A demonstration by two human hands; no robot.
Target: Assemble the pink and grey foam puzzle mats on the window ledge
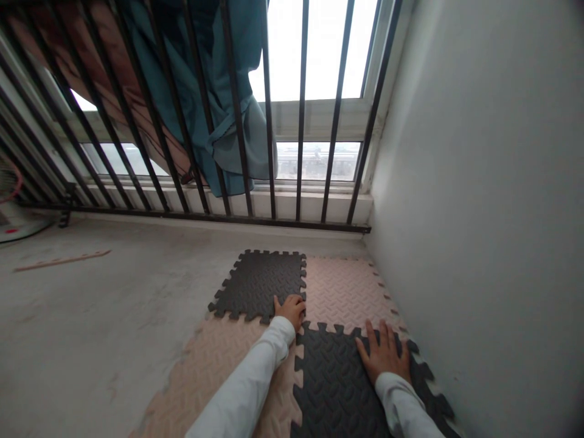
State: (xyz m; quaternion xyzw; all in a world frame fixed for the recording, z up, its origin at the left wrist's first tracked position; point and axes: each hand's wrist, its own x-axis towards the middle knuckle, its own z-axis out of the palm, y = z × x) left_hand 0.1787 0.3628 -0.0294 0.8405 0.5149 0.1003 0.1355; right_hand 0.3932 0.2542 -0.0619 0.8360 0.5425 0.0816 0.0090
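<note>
Left hand (291,310) pressed down, fingers curled, on the near right corner of the far dark mat tile (260,285), right at the joint where four tiles meet. Grip looks closed into a loose fist; it holds nothing, as far as this angle shows. Right hand (384,356) lies flat, fingers spread, grip open, on the near dark mat tile (335,389), close to its far edge.

Pale pink tile (343,291) beyond the right hand, just right of the left hand, seams touching. Another pale tile (219,365) under the left sleeve (249,389). All on the concrete floor (114,304), tucked near the wall (479,213).

Risks, as judged: teeth at the joint under the left hand may sit half-meshed, and uneven pressing could pop a seam up. The near dark tile's right-hand teeth crowd the wall and could buckle if pushed that way.
</note>
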